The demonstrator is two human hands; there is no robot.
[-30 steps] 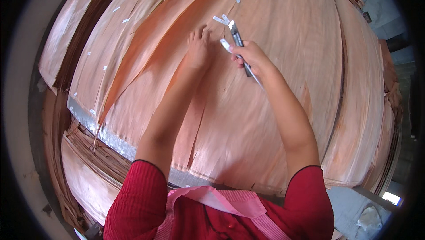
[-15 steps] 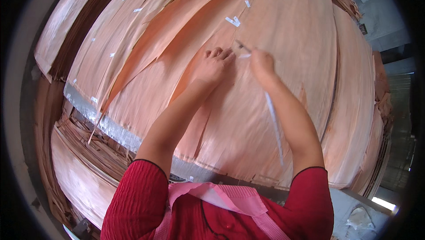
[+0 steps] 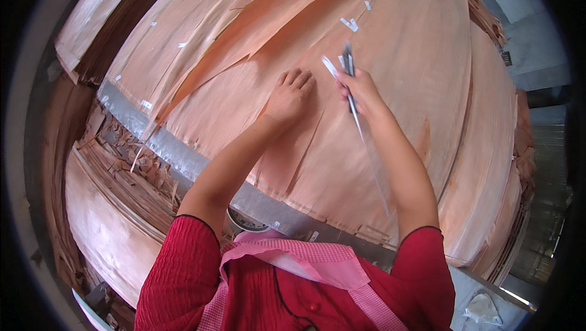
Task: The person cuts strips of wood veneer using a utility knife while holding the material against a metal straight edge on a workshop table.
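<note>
Slim dark tool [image 3: 348, 61] has swung away from the left hand [image 3: 291, 96]

Near frame centre, the left hand lies palm-down on veneer [image 3: 397, 105], fingers slightly spread; rightward, the right hand [image 3: 360, 88] curls around the tool and white tape [image 3: 329, 66].

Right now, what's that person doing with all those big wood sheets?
The person's left hand rests on the wood sheets. Their right hand grips a dark tool and a long white strip that trails back beside the forearm. Small white pieces lie on the sheets, some just beyond the tool.
</note>
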